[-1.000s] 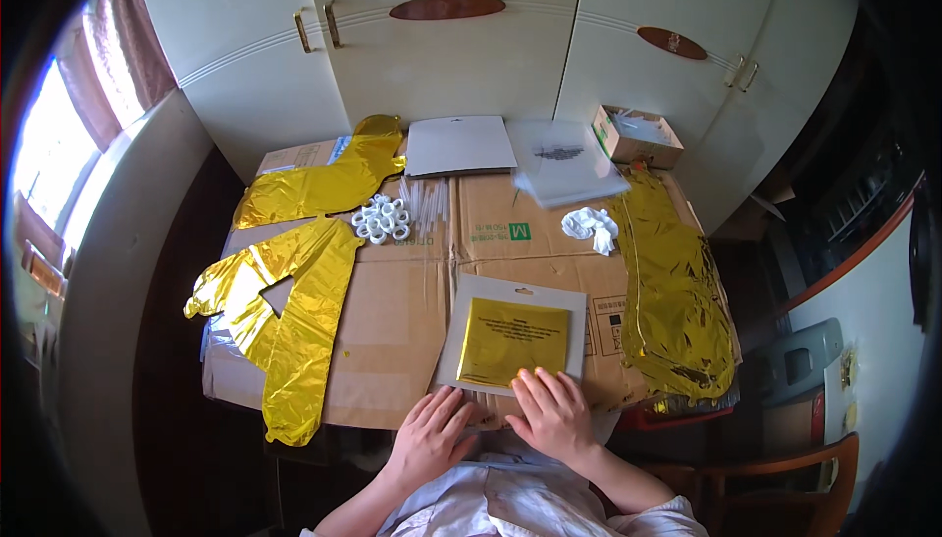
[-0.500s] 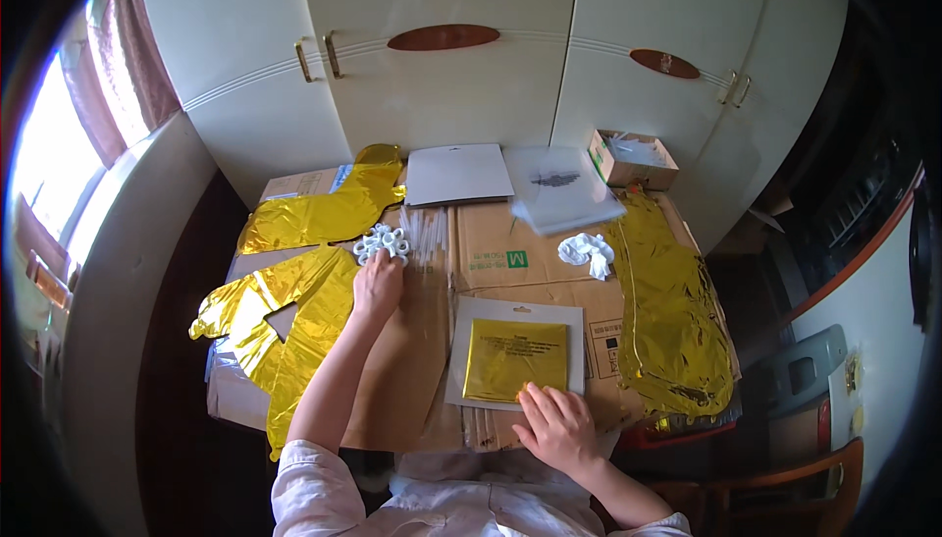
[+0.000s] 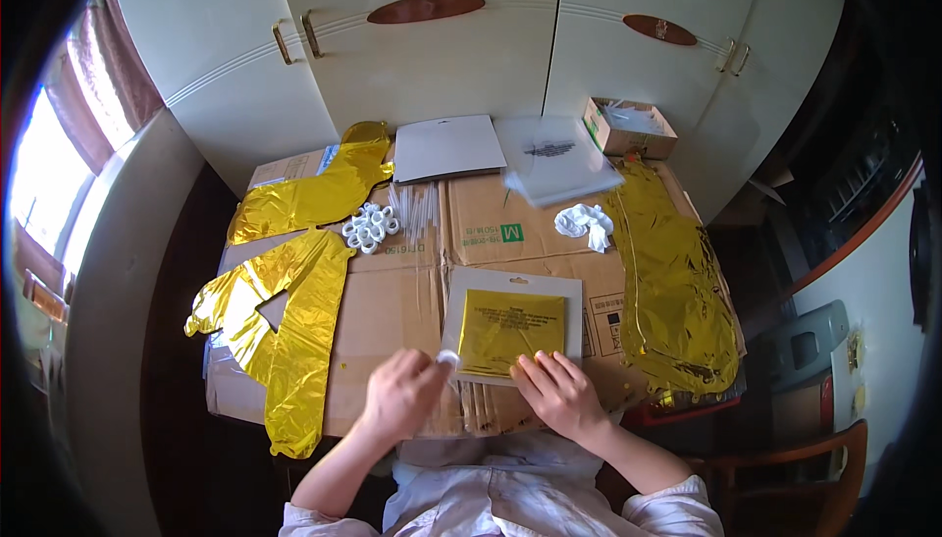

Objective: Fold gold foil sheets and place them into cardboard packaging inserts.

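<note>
My left hand (image 3: 404, 395) is closed in a pinch on a small white ring (image 3: 448, 357), just left of the grey-white card (image 3: 455, 292). A folded gold foil balloon (image 3: 512, 326) lies flat on that card. The fingers of my right hand (image 3: 561, 390) rest stretched out on the foil's lower right edge. Farther left sits a cluster of several white rings (image 3: 371, 228), beside a row of thin clear tubes (image 3: 417, 211).
Gold foil balloons (image 3: 304, 360) lie spread at the left, with another gold foil piece (image 3: 677, 292) at the right. At the back are a stack of cards (image 3: 449, 149), clear plastic bags (image 3: 559, 169) and an open box (image 3: 628, 130). Crumpled white material (image 3: 586, 226) lies right of centre.
My left hand has come back from the ring cluster toward me and the card, now carrying one white ring. My right hand stays at the foil's lower edge. The view has shifted slightly.
</note>
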Available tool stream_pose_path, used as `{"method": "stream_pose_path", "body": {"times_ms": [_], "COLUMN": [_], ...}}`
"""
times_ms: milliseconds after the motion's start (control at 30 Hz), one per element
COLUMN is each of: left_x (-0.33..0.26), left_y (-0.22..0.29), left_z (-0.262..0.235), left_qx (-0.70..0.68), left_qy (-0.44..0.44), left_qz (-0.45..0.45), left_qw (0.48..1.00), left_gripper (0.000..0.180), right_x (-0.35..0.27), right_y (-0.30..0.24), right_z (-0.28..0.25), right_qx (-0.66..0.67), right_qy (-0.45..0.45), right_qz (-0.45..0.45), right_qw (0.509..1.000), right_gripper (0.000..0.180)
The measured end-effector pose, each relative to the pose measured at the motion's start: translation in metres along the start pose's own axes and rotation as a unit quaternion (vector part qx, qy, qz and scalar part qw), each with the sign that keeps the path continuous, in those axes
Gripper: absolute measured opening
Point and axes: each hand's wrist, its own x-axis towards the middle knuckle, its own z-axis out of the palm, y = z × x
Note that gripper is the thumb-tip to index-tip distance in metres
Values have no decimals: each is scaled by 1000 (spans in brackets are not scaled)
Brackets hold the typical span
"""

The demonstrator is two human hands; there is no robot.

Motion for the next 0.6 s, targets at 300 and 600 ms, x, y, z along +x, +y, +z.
{"method": "stream_pose_path", "body": {"times_ms": [300, 600], "left_x": [-25, -1], "left_y": [45, 53], "left_z": [36, 48], "left_qx": [43, 119], "left_qy": [1, 22], "left_qz": [48, 25], "left_qw": [998, 992], "left_gripper": [26, 34], "right_x": [14, 25], "right_y": [6, 6], "right_z": [-2, -8], "right_qx": [-22, -10], "right_qy": [31, 58], "right_qz": [-37, -24], "right_qw": [999, 998], "right_gripper": [22, 9]}}
